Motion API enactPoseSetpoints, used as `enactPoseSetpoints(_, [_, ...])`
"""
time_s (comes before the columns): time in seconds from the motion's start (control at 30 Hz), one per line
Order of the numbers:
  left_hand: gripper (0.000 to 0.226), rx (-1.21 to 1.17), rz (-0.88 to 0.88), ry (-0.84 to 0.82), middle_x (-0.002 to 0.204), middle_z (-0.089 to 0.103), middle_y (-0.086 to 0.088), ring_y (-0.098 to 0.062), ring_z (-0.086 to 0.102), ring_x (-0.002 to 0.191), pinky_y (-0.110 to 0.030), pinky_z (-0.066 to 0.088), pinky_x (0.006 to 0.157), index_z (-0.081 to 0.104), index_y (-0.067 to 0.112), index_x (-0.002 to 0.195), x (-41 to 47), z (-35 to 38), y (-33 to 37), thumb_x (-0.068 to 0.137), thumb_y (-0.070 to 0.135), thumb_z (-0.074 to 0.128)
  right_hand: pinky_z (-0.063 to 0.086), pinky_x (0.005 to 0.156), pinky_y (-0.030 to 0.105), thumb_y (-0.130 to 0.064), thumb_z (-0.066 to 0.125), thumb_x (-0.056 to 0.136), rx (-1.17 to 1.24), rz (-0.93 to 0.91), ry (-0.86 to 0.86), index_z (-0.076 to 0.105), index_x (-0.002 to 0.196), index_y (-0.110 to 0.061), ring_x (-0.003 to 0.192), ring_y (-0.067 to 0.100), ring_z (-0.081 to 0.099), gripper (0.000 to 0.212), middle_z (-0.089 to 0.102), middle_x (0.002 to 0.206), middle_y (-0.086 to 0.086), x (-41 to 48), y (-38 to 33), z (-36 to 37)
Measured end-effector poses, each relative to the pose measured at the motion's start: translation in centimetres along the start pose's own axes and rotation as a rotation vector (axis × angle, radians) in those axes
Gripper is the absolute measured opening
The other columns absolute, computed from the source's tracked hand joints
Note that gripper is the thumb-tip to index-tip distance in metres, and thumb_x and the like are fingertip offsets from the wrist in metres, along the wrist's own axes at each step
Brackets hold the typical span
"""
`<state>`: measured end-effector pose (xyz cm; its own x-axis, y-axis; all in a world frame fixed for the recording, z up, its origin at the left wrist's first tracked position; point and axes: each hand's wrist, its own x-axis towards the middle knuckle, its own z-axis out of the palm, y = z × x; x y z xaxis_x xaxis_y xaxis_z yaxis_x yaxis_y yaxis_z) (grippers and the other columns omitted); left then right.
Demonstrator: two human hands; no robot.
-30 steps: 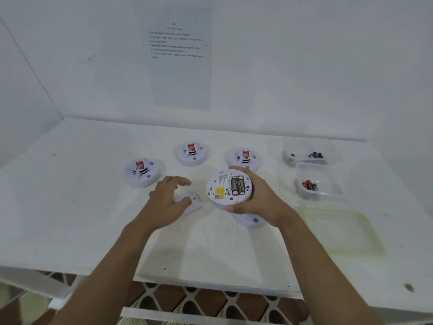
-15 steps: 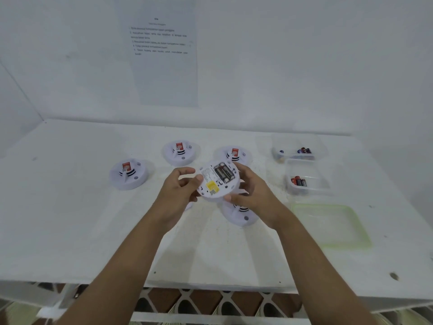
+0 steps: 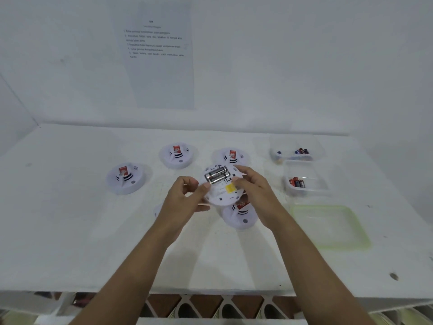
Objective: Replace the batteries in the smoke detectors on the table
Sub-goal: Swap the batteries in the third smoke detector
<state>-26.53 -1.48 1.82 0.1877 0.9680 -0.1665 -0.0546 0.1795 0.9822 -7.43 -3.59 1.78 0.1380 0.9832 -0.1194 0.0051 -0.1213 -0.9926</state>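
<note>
Held detector: lifted off the table, kept betw. both hands at centre of view; back side is turned up twd. the cam, battery bay uncovered.
Bay cells: two cells seated side by side in the bay, on the far part of the back face; a yellow sticker is seen just beside them, near side.
L hand: fingers curled; the held detector's left rim is pinched betw. thumb on top and fingers beneath. Thumb tip lies just beside the left end of the bay cells.
R hand: fingers curled; the right rim is gripped, thumb laid on the back face next to the sticker, index finger at the far rim.
Near unit: on the table, face up, partly hidden under the held detector and R hand.
Other units: L unit, rear-mid unit, rear-R unit; all set face up on the table, a red label on each.
White piece: on the table, mostly hidden behind the L wrist; what it is can't be told.
Far tub: clear, R rear of the table; far-tub cells lie inside.
Near tub: clear, just in front of the far tub; near-tub cells lie at its left end.
Lid: green-rimmed, laid flat on the table, just on the near side of the near tub.
Sheet: printed paper fixed to the wall behind the table; text too small to be read.
</note>
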Motion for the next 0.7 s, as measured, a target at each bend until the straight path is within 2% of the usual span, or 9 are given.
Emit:
enactPoseSetpoints(0.07, [0.018,0.028,0.025,-0.039,0.106,0.063,-0.024,-0.027,0.069,0.082,-0.039,0.057,0.072,0.056,0.005,0.098,0.6,-0.6,0.3,0.094,0.021,0.064,0.049,0.073,0.026,-0.014,0.060,0.098,-0.026,0.037,-0.054,0.058,0.122,-0.024,0.092,0.018,0.068,0.026,0.072,0.105,0.002,0.1,-0.5,-0.6])
enactPoseSetpoints(0.2, [0.012,0.087,0.038,-0.168,0.104,0.066,-0.022,-0.032,0.069,0.083,-0.046,0.059,0.078,0.057,0.005,0.104,1.0,-1.2,0.9,0.096,0.012,0.060,0.046,0.057,0.017,-0.014,0.060,0.099,-0.092,0.016,-0.105,0.058,0.106,-0.021,0.070,0.006,0.065,0.011,0.072,0.091,0.000,0.3,-1.2,-0.9])
enactPoseSetpoints(0.23, [0.013,0.082,0.031,-0.183,0.104,0.065,-0.023,-0.034,0.069,0.082,-0.047,0.059,0.080,0.056,0.006,0.107,1.0,-1.2,0.9,0.096,0.011,0.060,0.049,0.058,0.019,-0.015,0.061,0.099,-0.086,-0.004,-0.092,0.060,0.104,-0.021,0.071,0.008,0.067,0.008,0.074,0.091,0.000,0.3,-1.3,-0.8])
enactPoseSetpoints(0.3, [0.020,0.037,0.016,-0.198,0.103,0.063,-0.022,-0.033,0.068,0.078,-0.046,0.059,0.079,0.053,0.011,0.114,0.8,-1.0,0.9,0.095,0.009,0.061,0.058,0.070,0.030,-0.021,0.063,0.099,-0.076,-0.056,-0.035,0.066,0.104,-0.022,0.082,0.019,0.072,0.007,0.077,0.096,0.002,0.3,-1.2,-0.7])
enactPoseSetpoints(0.37, [0.029,-0.009,0.016,-0.192,0.106,0.059,-0.019,-0.031,0.067,0.075,-0.045,0.059,0.077,0.051,0.015,0.119,0.7,-0.6,0.8,0.093,0.008,0.063,0.058,0.085,0.039,-0.026,0.062,0.099,-0.076,-0.090,0.018,0.071,0.110,-0.023,0.096,0.023,0.073,0.014,0.077,0.104,0.000,0.3,-0.7,-0.5])
enactPoseSetpoints(0.43, [0.033,-0.028,0.023,-0.177,0.111,0.058,-0.017,-0.030,0.069,0.075,-0.046,0.059,0.077,0.050,0.018,0.121,0.7,-0.2,0.7,0.093,0.007,0.063,0.057,0.091,0.037,-0.029,0.061,0.100,-0.053,-0.097,0.021,0.068,0.119,-0.025,0.104,0.016,0.071,0.021,0.075,0.112,-0.004,0.1,-0.2,-0.4])
enactPoseSetpoints(0.53, [0.031,-0.054,0.026,-0.158,0.112,0.059,-0.017,-0.030,0.070,0.077,-0.046,0.059,0.078,0.050,0.020,0.119,0.6,0.3,0.5,0.093,0.007,0.062,0.056,0.095,0.035,-0.037,0.066,0.095,-0.036,-0.116,-0.013,0.058,0.129,-0.028,0.115,0.016,0.066,0.036,0.070,0.122,-0.005,-0.4,0.5,-0.4])
enactPoseSetpoints(0.63, [0.030,-0.065,0.026,-0.160,0.114,0.060,-0.019,-0.032,0.071,0.084,-0.043,0.059,0.076,0.052,0.023,0.118,0.5,0.6,0.3,0.094,0.007,0.061,0.056,0.096,0.036,-0.047,0.078,0.078,-0.055,-0.119,-0.078,0.050,0.133,-0.032,0.120,0.015,0.063,0.063,0.066,0.128,-0.005,-0.9,1.0,-0.7])
enactPoseSetpoints(0.7, [0.029,-0.061,0.028,-0.177,0.116,0.061,-0.020,-0.034,0.071,0.089,-0.042,0.059,0.075,0.053,0.023,0.118,0.3,0.7,0.2,0.094,0.007,0.060,0.056,0.097,0.039,-0.041,0.085,0.067,-0.113,-0.139,-0.143,0.045,0.139,-0.034,0.125,0.014,0.059,0.083,0.062,0.133,-0.008,-1.2,1.2,-1.1])
